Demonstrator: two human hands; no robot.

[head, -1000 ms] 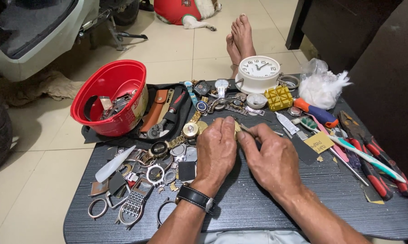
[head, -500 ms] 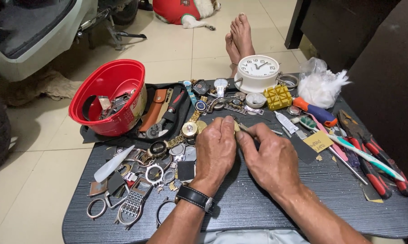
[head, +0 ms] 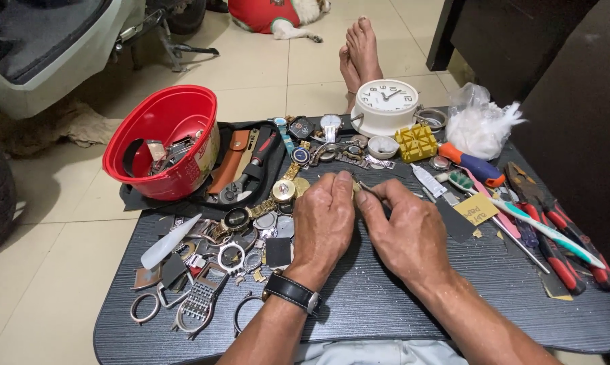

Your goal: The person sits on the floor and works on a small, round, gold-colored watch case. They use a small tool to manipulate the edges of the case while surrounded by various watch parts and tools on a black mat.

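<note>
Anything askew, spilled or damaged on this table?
Nothing spilled. The red bowl sits tilted, propped on the black pouch at the table's far left edge. Loose watch cases and straps lie scattered at the near left. Both hands, left and right, pinch a small part, hidden between the fingers.

taking the white clock [head: 386,103] as landmark: bare dark table [head: 413,297] lies toward the near edge, open for passing. left of the clock a red bowl [head: 164,138] and watch parts [head: 217,257] crowd in; right of it, pliers [head: 555,223] and a plastic bag [head: 477,125] block.
</note>
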